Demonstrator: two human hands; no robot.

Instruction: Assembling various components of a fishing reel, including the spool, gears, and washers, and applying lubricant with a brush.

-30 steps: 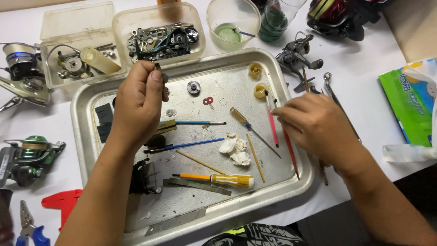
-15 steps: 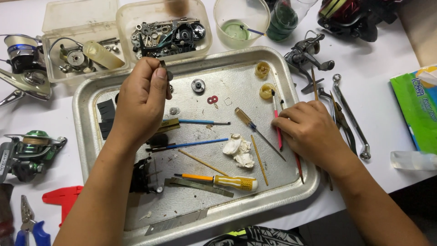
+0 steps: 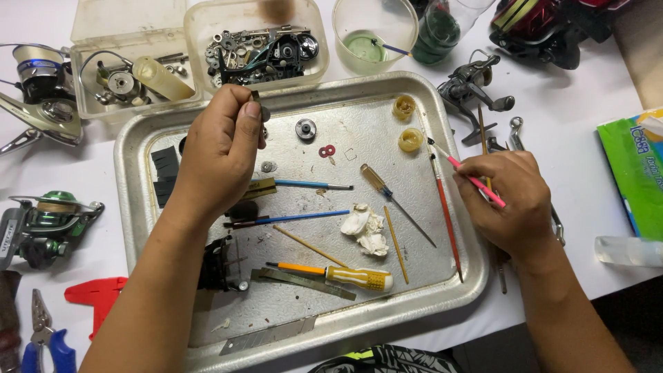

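**A white worktable under even light**

A white table [image 3: 587, 90] is filling almost the whole view, its surface lying bright under soft, even light that is casting only faint shadows. At the table's upper right corner a strip of tan surface [image 3: 642, 52] is showing beyond the edge; whether it is floor or other furniture cannot be told. Along the near edge, at the lower right, a dark area [image 3: 621, 311] is showing below the tabletop. No wall or window is coming into view.

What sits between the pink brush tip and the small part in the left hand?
Only low items on the tray: a washer and red rings. The brush and part are held above them, so nothing visible blocks.
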